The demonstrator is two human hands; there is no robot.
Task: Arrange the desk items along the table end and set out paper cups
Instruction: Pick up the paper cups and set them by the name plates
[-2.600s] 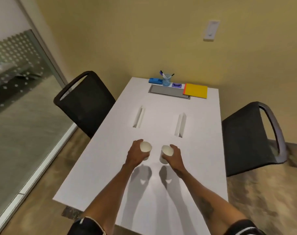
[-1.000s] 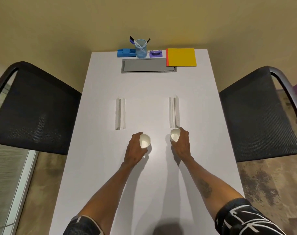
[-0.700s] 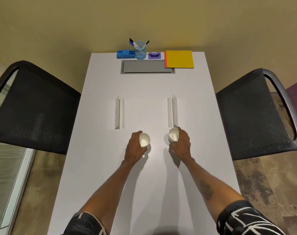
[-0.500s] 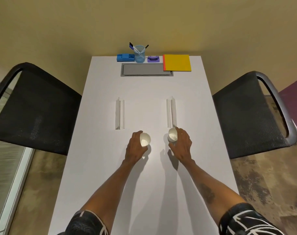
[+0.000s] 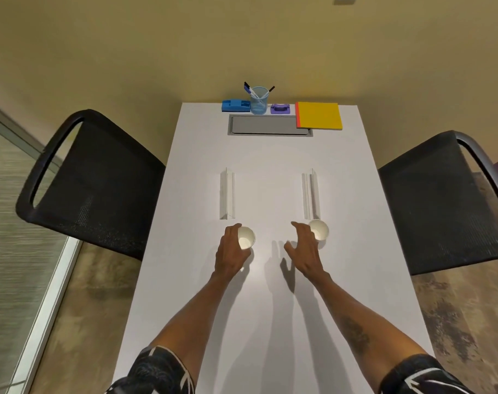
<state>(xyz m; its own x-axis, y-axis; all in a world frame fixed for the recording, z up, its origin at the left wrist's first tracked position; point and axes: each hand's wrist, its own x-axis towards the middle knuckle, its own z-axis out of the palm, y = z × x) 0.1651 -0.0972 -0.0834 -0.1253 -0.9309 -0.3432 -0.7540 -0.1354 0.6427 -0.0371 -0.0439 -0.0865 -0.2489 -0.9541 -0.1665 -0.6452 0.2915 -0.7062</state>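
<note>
White table (image 5: 270,322), left cup (image 5: 246,238), right cup (image 5: 319,230), yellow pad (image 5: 319,115), pen holder (image 5: 259,101), possibly a stapler (image 5: 235,105)

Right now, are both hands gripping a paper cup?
No, only the left hand grips a paper cup; the right hand is open, fingers spread, beside the other cup.

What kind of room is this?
Likely a small office meeting room: white table with a recessed grey hatch, black mesh chairs either side, glass partition at left.
</note>
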